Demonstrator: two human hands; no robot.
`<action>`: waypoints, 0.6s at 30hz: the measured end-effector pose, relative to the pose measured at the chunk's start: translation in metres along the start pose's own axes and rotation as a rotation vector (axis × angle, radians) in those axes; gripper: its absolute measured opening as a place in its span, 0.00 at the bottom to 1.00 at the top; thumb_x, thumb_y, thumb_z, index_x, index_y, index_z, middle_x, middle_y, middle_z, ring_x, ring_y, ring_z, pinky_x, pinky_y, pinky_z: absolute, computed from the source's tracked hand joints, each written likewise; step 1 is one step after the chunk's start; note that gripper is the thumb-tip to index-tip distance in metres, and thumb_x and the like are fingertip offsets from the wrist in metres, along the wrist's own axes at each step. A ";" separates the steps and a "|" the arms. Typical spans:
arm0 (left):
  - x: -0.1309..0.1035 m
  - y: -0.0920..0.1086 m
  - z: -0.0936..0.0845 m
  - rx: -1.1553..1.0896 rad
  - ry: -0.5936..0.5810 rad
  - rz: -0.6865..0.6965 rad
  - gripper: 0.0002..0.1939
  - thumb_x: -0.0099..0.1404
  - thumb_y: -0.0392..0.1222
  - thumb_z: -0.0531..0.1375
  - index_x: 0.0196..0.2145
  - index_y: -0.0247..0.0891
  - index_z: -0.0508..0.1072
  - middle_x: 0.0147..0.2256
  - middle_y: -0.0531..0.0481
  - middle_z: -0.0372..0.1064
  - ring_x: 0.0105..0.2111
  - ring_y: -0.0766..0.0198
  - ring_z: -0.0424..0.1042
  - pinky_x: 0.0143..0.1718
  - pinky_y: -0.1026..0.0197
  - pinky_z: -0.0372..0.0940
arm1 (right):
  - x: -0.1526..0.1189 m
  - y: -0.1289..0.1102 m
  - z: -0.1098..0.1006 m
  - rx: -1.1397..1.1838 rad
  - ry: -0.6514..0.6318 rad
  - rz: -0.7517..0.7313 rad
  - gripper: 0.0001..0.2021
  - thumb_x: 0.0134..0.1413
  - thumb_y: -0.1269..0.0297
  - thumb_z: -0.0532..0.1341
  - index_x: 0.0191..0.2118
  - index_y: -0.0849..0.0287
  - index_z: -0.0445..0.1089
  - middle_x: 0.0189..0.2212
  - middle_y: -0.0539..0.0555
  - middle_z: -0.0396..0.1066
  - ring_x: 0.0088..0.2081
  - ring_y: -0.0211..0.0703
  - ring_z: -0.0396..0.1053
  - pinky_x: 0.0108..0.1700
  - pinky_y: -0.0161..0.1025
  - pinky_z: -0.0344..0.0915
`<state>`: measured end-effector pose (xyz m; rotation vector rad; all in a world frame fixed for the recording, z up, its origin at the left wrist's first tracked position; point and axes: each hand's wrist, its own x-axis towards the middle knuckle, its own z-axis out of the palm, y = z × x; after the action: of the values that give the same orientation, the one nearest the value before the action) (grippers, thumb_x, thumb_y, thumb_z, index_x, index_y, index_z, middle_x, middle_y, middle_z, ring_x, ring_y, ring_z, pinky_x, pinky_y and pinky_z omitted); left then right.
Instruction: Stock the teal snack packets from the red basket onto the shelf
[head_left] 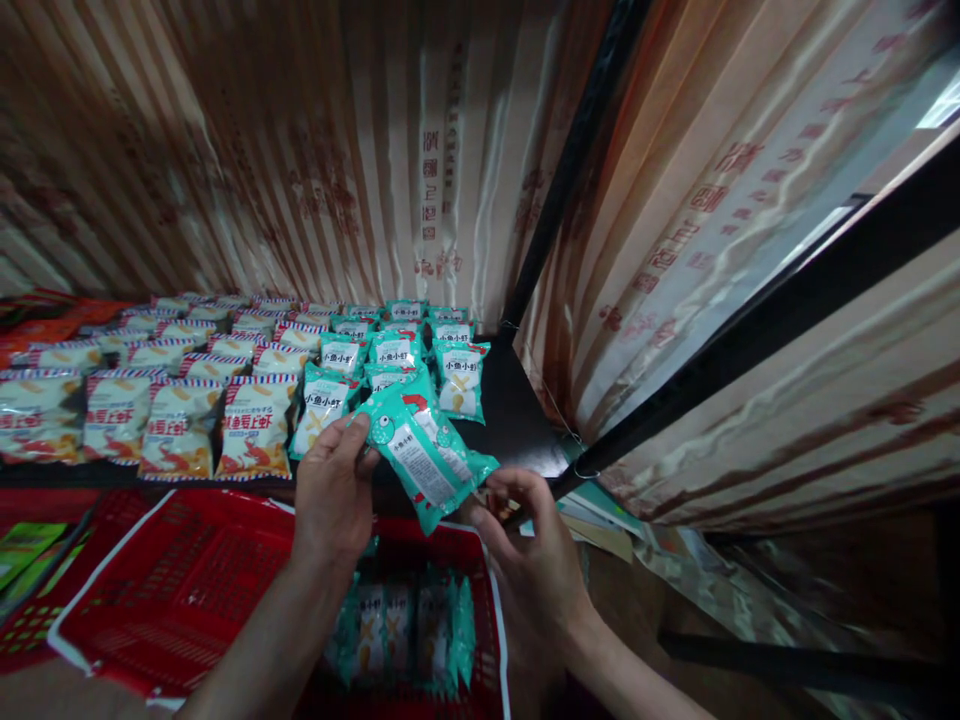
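Observation:
A teal snack bag (427, 455) is held up in front of the shelf, its printed back facing me. My left hand (337, 490) is closed on its left edge, thumb on top. At the bag's lower right corner, the thumb and curled fingers of my right hand (529, 535) pinch it. Behind the bag, rows of matching teal bags (460, 380) stand on the dark shelf (517, 410). Below my hands, a red basket (491, 625) with a white rim contains several more teal bags (397, 625).
White snack bags (255, 425) with striped tops fill the shelf's left part, with orange packages (56, 320) beyond. Another red basket (187, 560) sits at lower left, near green packets (30, 550). Black metal posts (570, 170) and printed curtains (420, 130) border the shelf.

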<state>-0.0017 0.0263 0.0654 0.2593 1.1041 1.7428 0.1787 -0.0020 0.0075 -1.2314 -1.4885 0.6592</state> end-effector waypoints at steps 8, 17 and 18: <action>0.000 -0.008 -0.001 0.055 0.005 -0.010 0.16 0.41 0.41 0.70 0.27 0.36 0.69 0.25 0.57 0.67 0.24 0.71 0.66 0.23 0.69 0.60 | 0.007 -0.006 0.008 0.759 -0.127 0.729 0.27 0.38 0.57 0.72 0.44 0.57 0.64 0.32 0.51 0.76 0.35 0.42 0.75 0.40 0.39 0.69; -0.004 -0.011 0.001 0.137 0.006 -0.024 0.14 0.42 0.42 0.67 0.27 0.36 0.68 0.23 0.58 0.67 0.23 0.71 0.65 0.25 0.67 0.62 | -0.004 -0.014 0.020 0.773 -0.212 0.728 0.18 0.36 0.60 0.73 0.36 0.59 0.74 0.33 0.51 0.76 0.35 0.42 0.72 0.40 0.39 0.67; -0.002 -0.011 0.000 0.159 0.008 -0.019 0.14 0.42 0.42 0.67 0.26 0.36 0.68 0.22 0.58 0.66 0.22 0.71 0.65 0.25 0.67 0.62 | -0.003 -0.014 0.019 0.764 -0.202 0.699 0.15 0.35 0.61 0.73 0.33 0.59 0.74 0.30 0.50 0.76 0.33 0.41 0.72 0.40 0.39 0.67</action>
<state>0.0061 0.0252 0.0575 0.3388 1.2498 1.6428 0.1559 -0.0059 0.0128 -1.0571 -0.7676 1.6734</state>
